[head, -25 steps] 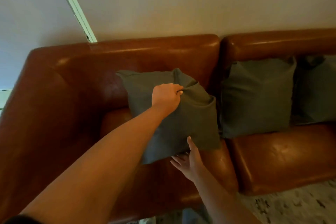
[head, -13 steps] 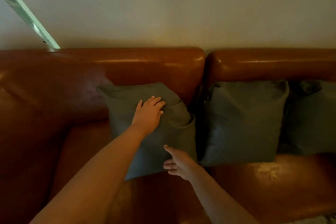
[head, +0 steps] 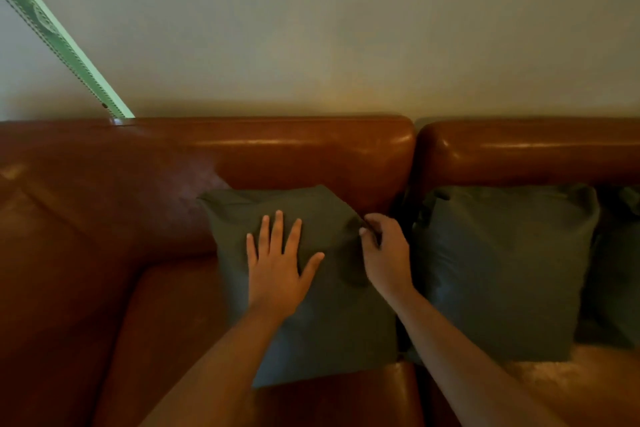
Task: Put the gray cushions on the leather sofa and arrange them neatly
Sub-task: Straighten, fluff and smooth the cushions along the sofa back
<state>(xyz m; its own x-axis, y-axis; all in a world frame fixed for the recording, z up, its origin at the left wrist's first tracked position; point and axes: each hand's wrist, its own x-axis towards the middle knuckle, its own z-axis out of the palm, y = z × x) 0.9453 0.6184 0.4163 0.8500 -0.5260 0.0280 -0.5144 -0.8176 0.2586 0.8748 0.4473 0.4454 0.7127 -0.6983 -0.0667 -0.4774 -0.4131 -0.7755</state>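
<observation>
Gray cushion (head: 332, 329) leaned against the leather sofa (head: 277, 152) back, beside another cushion (head: 502, 270). Left hand (head: 277, 270) lay flat and spread on it; right hand (head: 384, 260) pinched its upper right corner, which wanted a gentle squaring tug.

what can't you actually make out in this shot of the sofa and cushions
Head view only.
- right cushion: cut off by the frame's right edge, partly behind the middle cushion.
- left cushion, upper right corner: covered by the right hand pinching it.
- gap between left and middle cushions: hidden by the right forearm and shadow.
- sofa, front and ends: beyond the frame edges.
</observation>
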